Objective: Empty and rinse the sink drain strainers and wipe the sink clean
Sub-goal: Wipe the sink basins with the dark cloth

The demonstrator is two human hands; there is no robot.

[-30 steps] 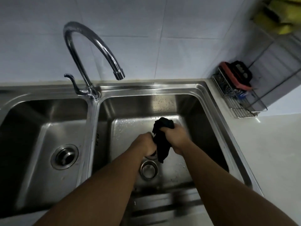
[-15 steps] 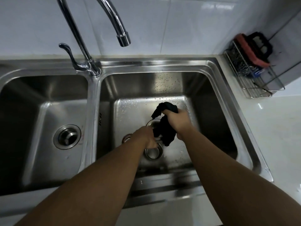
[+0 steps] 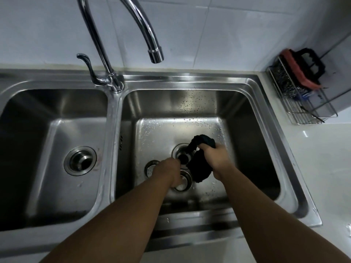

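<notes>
The right hand (image 3: 218,160) squeezes a dark cloth (image 3: 201,169) tight in the lower middle of the frame, and the left hand (image 3: 171,172) is just beside it, fingers bent down over a round strainer (image 3: 183,184); I cannot tell if it holds anything. Another strainer (image 3: 151,166) peeks out left of that hand, both on the wet floor of the right sink bowl (image 3: 247,120) near the drain hole (image 3: 179,149). I think it is best to move both strainers aside first, then rub the cloth around the hole in small circles.

Sink (image 3: 191,80): brushed steel, wet. Tap (image 3: 144,25): polished chrome. Rag (image 3: 200,168): dark matt cloth. Wall tiles (image 3: 228,31) glossy. Rack (image 3: 303,112): wire metal.
</notes>
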